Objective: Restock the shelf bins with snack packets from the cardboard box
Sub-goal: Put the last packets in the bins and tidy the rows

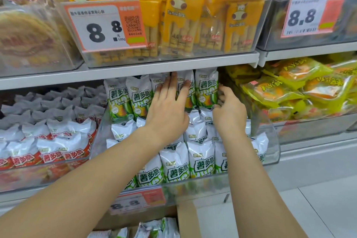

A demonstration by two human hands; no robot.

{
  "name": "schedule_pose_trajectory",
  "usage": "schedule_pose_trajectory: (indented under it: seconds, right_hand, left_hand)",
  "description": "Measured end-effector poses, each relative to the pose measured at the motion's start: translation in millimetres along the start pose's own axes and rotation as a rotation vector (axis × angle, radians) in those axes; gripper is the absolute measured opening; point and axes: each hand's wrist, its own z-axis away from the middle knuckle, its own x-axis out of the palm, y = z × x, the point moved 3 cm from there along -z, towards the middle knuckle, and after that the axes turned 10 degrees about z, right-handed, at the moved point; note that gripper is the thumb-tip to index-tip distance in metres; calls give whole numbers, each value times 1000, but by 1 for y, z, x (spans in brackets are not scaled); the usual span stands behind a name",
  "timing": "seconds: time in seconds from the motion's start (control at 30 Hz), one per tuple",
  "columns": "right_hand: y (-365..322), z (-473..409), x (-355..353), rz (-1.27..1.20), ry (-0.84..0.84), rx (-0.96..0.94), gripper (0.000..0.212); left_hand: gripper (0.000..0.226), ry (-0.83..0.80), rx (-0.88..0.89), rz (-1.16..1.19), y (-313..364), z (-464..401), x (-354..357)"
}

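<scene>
snack packets (206, 88) crowd under the shelf edge (135, 67); left hand (170, 108) spread flat, right hand (229, 110) pinching one.

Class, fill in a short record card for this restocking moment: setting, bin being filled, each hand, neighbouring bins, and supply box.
setting: shop shelf with clear bins
bin being filled: middle bin, green-and-white packets
left hand: fingers straight, pressing upright back-row packets
right hand: grip curled on rightmost back-row packet
neighbouring bins: red-and-white packets left, yellow bags right
supply box: cardboard box below, packets inside
</scene>
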Motion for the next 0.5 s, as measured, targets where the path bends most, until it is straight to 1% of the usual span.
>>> schedule_pose_trajectory:
  seconds: [0.1, 0.2, 0.27, 0.37, 0.5]
  right_hand:
    - [-2, 1, -5, 109, 40, -18, 53]
    - [-8, 3, -4, 169, 34, -79, 49]
    - [-11, 6, 0, 216, 6, -116, 49]
    - [-13, 6, 1, 289, -50, -134, 52]
    - [-9, 3, 4, 397, -176, -119, 53]
  left_hand:
    - [70, -10, 8, 28, 1, 0, -3]
    - [66, 28, 11, 14, 4, 6, -3]
    - [65, 48, 11, 13, 7, 9, -2]
    - [67, 10, 1, 44, 5, 6, 4]
    - [69, 0, 18, 30, 1, 1, 5]
